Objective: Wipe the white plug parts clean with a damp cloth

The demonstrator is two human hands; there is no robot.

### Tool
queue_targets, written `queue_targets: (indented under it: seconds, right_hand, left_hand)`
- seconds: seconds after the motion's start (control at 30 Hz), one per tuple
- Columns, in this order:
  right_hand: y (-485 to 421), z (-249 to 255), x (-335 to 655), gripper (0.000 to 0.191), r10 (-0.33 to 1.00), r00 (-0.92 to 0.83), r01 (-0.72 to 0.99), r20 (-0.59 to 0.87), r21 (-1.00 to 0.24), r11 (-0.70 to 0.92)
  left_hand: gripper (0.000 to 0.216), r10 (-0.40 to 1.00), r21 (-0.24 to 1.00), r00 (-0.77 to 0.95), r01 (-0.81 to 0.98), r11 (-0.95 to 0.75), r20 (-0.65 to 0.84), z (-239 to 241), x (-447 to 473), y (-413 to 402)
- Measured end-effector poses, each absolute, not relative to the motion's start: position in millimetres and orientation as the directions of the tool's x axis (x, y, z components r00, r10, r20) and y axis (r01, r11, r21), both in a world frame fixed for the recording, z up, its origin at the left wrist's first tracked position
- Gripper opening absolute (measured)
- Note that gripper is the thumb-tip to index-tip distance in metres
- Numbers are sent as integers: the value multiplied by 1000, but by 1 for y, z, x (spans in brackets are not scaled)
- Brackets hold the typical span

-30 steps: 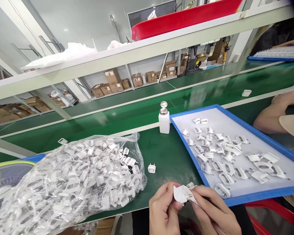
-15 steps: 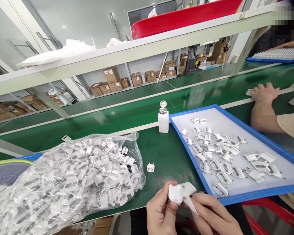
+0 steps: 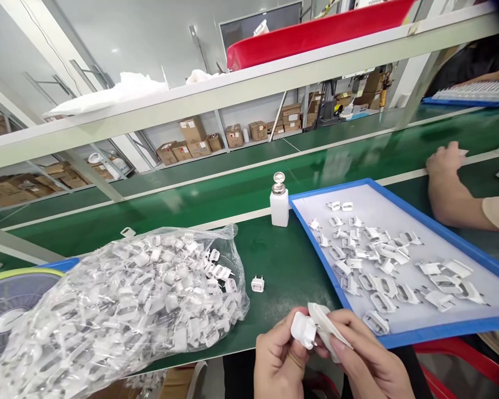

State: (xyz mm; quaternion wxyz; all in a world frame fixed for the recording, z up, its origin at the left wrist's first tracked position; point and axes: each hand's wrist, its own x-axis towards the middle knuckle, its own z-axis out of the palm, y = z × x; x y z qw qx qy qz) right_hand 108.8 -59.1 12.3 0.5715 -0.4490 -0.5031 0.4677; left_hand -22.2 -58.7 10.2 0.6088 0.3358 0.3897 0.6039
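Note:
Near the bench's front edge, my left hand (image 3: 279,357) pinches a white plug housing (image 3: 303,329) with metal pins, between thumb and fingers. My right hand (image 3: 370,357) is closed on a folded white cloth (image 3: 325,327), held right beside the pins. Whether cloth and plug touch, I cannot tell. Ahead of my hands a single plug housing (image 3: 258,284) lies on the green bench. To its left is a clear plastic bag (image 3: 141,299) full of similar housings. On my right, a blue-rimmed white tray (image 3: 424,330) carries several more, loosely scattered.
A white pump bottle (image 3: 279,208) with a metal top stands by the tray's far left corner. Behind runs a green belt (image 3: 216,205) with a white part (image 3: 128,231) on it. A co-worker's arm (image 3: 453,191) reaches in at right. A fan (image 3: 12,310) sits far left.
The cloth has come off the plug housing, which has turned so its pins face the right hand. On the belt, the white part has shifted right. The co-worker's hand has moved slightly.

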Motion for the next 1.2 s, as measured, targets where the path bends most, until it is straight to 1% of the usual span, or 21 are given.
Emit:
queue_targets:
  seconds: [0.07, 0.13, 0.2, 0.27, 0.33, 0.4, 0.47, 0.53, 0.6, 0.63, 0.7, 0.77, 0.8, 0.83, 0.87, 0.9, 0.93, 1.0, 1.07, 1.13, 1.2]
  right_hand:
    - [-54, 15, 111, 29, 976, -83, -40, 203, -979, 200]
    - [-50, 17, 113, 31, 964, -154, 20, 216, -975, 221]
    - [-49, 18, 115, 31, 968, -177, 72, 178, -978, 193]
    - [-51, 15, 117, 31, 979, -183, 68, 91, -992, 105]
    - [-55, 7, 121, 33, 990, -137, -22, -26, -999, -29]
    - [-59, -5, 125, 36, 987, 3, -177, -159, -972, -156]
    - [-61, -16, 129, 41, 948, 160, -326, -275, -921, -212]
    - [-61, -21, 130, 44, 918, 217, -397, -331, -889, -227]
    - [-60, -20, 129, 44, 932, 170, -396, -319, -888, -232]
    - [-59, -18, 127, 43, 945, 138, -388, -295, -895, -223]
    - [-57, -14, 123, 41, 961, 107, -388, -254, -901, -195]
    - [-56, -12, 119, 41, 959, 105, -413, -263, -889, -199]
    - [-55, -13, 118, 42, 952, 96, -430, -291, -875, -224]
    - [-55, -15, 116, 44, 940, 82, -446, -331, -855, -262]
    - [-54, -18, 114, 45, 924, 66, -465, -377, -831, -305]
    - [-54, -20, 113, 46, 904, 47, -486, -424, -801, -350]
    - [-53, -23, 111, 46, 885, 19, -510, -466, -766, -392]
    - [-52, -27, 106, 44, 855, -70, -566, -513, -686, -458]
    - [-52, -30, 102, 39, 838, -150, -625, -525, -606, -492]
    - [-53, -30, 98, 34, 820, -187, -669, -541, -542, -509]
    - [-57, -30, 97, 35, 801, -215, -667, -559, -515, -538]
  left_hand:
    - [44, 981, 787, 74, -587, 187, -178, 9, -22, -58]
    - [45, 960, 732, 135, -624, 273, -243, 8, -22, -57]
    - [42, 942, 697, 153, -639, 326, -300, 7, -23, -56]
    - [39, 920, 632, 152, -686, 361, -361, 6, -26, -54]
    - [33, 893, 517, 156, -768, 378, -422, 7, -29, -52]
    - [23, 863, 382, 171, -844, 378, -476, 8, -33, -50]
    - [12, 835, 273, 187, -889, 368, -518, 9, -36, -49]
    - [16, 817, 205, 201, -910, 360, -540, 10, -37, -48]
    - [17, 813, 193, 205, -913, 359, -546, 9, -35, -48]
    - [15, 818, 217, 196, -907, 361, -541, 8, -34, -48]
    - [12, 850, 360, 118, -869, 338, -513, 6, -30, -49]
    - [21, 904, 630, -76, -741, 231, -421, 5, -26, -51]
    - [25, 921, 779, -206, -610, 143, -330, 4, -24, -53]
    - [27, 921, 903, -332, -427, 45, -203, 5, -23, -55]
    - [25, 903, 976, -427, -211, -51, -46, 5, -22, -56]
    - [23, 871, 991, -477, 5, -131, 118, 5, -21, -58]
    - [24, 835, 963, -484, 187, -195, 263, 5, -21, -58]
    - [31, 774, 864, -430, 413, -288, 464, 4, -19, -59]
    - [38, 734, 791, -380, 506, -345, 563, 1, -17, -57]
    - [41, 708, 751, -359, 549, -367, 608, -2, -15, -56]
    - [41, 695, 734, -354, 567, -372, 626, -5, -14, -55]
